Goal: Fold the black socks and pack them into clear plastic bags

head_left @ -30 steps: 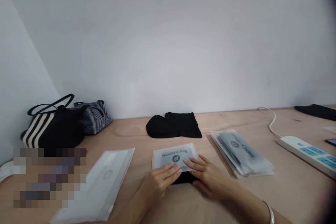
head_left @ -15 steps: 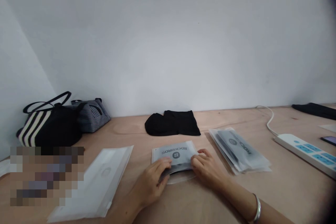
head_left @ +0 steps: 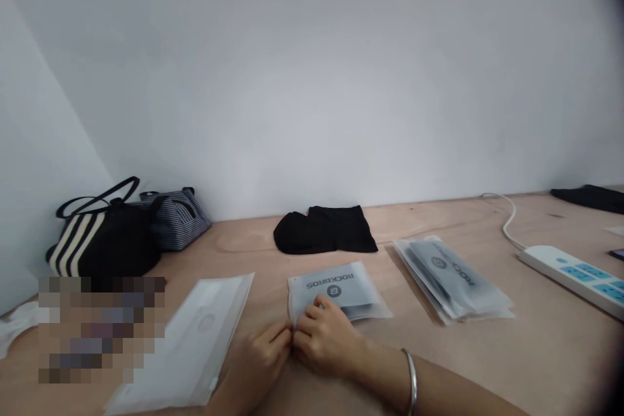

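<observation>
A frosted zip bag (head_left: 358,281) printed ROCKBROS lies in front of me with something dark and flat inside it. At its near left corner, the fingers of my left hand (head_left: 267,350) are pinched on the bag's edge. My right hand (head_left: 326,338), with a silver bangle on the wrist, is closed at that same corner, its fingertips beside the left ones and partly over the bag. Fingers hide the corner itself. To the left lie flat frosted bags (head_left: 190,344); to the right is a stack of filled ROCKBROS bags (head_left: 453,279).
A folded black cloth piece (head_left: 325,231) lies behind the bag. Two handbags, one black with pale stripes (head_left: 104,244) and one finely striped (head_left: 178,218), stand at the back left. A white power strip (head_left: 575,273) with a cable sits at the right. Another black cloth (head_left: 589,197) lies far right.
My right hand has moved left from the bag's near right side to its near left corner. My left hand has drawn slightly back and left. The bag's near opening now lies flatter.
</observation>
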### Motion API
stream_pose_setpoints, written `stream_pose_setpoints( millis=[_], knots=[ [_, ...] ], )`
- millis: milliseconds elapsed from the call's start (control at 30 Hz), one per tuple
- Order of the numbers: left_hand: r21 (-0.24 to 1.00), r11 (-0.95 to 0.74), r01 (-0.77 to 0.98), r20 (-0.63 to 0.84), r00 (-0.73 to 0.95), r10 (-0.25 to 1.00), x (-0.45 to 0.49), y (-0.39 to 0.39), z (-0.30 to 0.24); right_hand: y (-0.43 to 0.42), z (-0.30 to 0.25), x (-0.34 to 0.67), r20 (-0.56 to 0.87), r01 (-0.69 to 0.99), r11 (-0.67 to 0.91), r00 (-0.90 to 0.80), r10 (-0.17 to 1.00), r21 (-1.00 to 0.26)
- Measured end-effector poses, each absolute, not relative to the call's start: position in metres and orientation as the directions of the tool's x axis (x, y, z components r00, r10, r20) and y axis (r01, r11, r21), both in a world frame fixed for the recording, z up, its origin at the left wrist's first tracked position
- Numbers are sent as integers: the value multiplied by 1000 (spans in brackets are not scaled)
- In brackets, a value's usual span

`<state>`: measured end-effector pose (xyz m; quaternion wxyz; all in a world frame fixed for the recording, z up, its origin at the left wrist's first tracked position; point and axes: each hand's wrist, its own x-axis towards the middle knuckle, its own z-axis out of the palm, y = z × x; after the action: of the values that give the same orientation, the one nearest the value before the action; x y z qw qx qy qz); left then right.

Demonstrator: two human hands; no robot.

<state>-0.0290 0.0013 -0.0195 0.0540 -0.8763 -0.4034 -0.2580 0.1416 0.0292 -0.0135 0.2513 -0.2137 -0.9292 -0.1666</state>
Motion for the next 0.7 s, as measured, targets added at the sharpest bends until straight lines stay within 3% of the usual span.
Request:
stream_pose_setpoints(
  millis=[267, 533, 700],
  knots=[
    [127, -659, 742, 493, 529, 691, -29, 3, -23, 29, -25, 172, 508, 473, 847, -806, 303, 245],
    [156, -690, 707, 505, 543, 671, -23, 3, -14, 13, -27, 285, 522, 616, 763, -724, 450, 196],
    [178, -581, 794, 421, 472, 774, -27, 0, -10, 0, -11, 301, 454, 701, 710, -657, 603, 71]
  ],
)
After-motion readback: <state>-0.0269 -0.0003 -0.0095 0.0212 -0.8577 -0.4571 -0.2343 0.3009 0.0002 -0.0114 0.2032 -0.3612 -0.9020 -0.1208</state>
